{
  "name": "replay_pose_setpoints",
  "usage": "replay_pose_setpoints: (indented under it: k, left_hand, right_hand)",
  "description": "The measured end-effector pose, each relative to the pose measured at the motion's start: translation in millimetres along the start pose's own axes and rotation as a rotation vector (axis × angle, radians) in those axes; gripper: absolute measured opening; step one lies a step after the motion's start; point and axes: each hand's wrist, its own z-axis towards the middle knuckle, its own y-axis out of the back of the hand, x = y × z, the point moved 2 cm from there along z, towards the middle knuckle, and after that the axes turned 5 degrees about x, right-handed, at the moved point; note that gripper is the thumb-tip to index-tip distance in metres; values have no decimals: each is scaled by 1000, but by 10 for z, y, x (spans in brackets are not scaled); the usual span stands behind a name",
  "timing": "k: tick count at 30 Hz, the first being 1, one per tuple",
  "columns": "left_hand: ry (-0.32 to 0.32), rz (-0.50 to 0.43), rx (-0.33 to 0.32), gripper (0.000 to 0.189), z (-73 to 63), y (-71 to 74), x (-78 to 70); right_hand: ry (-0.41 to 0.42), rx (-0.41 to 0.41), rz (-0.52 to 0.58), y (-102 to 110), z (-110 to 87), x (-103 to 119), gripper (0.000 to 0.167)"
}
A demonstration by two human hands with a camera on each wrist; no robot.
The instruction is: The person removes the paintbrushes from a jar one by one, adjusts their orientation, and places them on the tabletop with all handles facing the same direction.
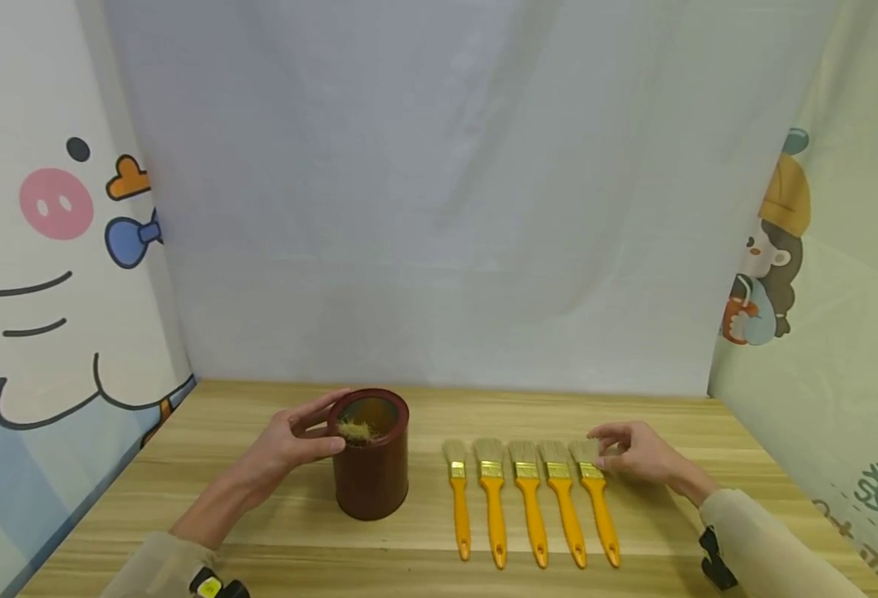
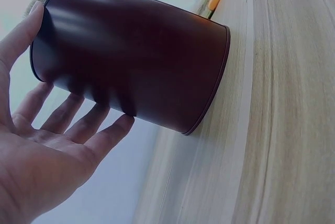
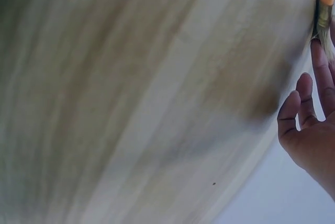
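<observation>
A dark red can (image 1: pixel 371 482) stands upright on the wooden table, left of the middle. A tuft of tan bristles (image 1: pixel 356 430) shows inside its mouth. My left hand (image 1: pixel 292 436) holds the can from the left, its thumb near the rim and its fingers spread along the side (image 2: pixel 73 145). To the right, several paintbrushes with yellow-orange handles lie in a row, bristles pointing away. My right hand (image 1: pixel 636 453) is at the bristles of the rightmost paintbrush (image 1: pixel 599 502), fingers loosely bent and apart. In the right wrist view, a fingertip touches the bristles (image 3: pixel 325 41).
The leftmost paintbrush (image 1: pixel 459 507) is narrower than the others and lies a short way right of the can. A pale cloth (image 1: pixel 439 208) hangs behind the wooden table (image 1: pixel 259 531), with printed cartoon sheets on both sides.
</observation>
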Motion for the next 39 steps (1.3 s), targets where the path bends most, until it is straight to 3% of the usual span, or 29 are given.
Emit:
replay_pose_setpoints:
  k: [13,20,29,39]
  left_hand:
    - [-13,3,5,75,5,5,0]
    - [-22,0,9,78,-11,0,-11]
    - [-24,-3,12,76,-6,-1,-19]
    - [-24,-2,13,75,-1,-1,-4]
  right_hand:
    - [-11,-14,-7,0,16,-24,45]
    - [-24,-93,8,50,18,66,42]
    - [18,-143,-42,69,149,411,40]
    - [128,-136,-31,-231,365,931,38]
